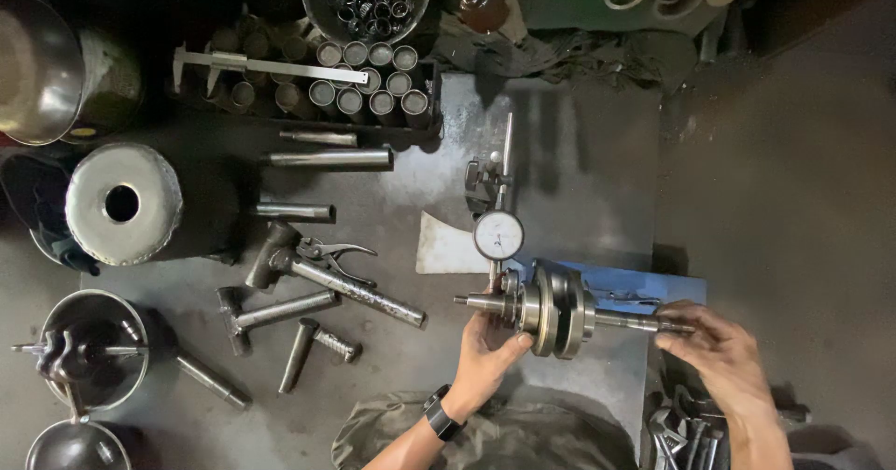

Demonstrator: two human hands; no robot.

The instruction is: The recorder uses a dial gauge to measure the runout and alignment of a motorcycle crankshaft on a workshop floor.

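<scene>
Hands flank the crankshaft (553, 309): left hand (487, 347) cups its left journal from 6 o'clock, fingers curled; right hand (714, 347) pinches the shaft end at 3 o'clock. Dial gauge (498, 236) stands at 12 o'clock. Wrists angled inward.

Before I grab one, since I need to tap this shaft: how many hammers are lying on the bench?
2. One large hammer lies left of the crankshaft, under the pliers. A smaller hammer lies below-left of it. Others may be hidden among the clutter.

Both hands, left (487, 344), right (714, 344), gripping crankshaft (555, 309) under dial gauge (498, 236)
</scene>
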